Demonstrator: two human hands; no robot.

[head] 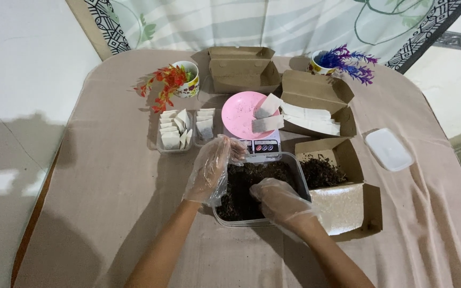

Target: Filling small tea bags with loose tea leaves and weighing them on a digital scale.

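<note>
Clear rectangular plastic tub [301, 176] filled with dark loose dried leaf: sits directly under and between both hands, at the near middle of the tabletop [108, 202], which is covered in a beige cloth.

Left hand [212, 170], in a thin clear plastic glove: rests on the tub's left rim, fingers loosely curled and pointing toward the far edge; whether it holds anything cannot be told.

Right hand [281, 201], likewise gloved: lies over the near right part of the tub, fingers bent down into the dark leaf; whether they pinch any of it cannot be told. The two hands are apart.

Small digital scale [262, 145] carrying a round pink plastic plate [241, 114]: just beyond the left hand's fingertips. Two white paper sachets [267, 118] lie on the plate's right side.

Two clear plastic trays of white filled sachets [176, 130]: beyond and left of the left hand.

Open brown cardboard box [342, 197] with more dark leaf: just right of the right hand, touching the tub.

Brown cardboard box of flat white empty sachets [310, 117]: beyond the right hand.

White rectangular plastic lid [389, 149]: well to the right of the right hand.

Two cups with artificial flowers, orange-red [169, 85] and purple [348, 60], and an empty open brown box [244, 68]: far side, well beyond both hands.
</note>
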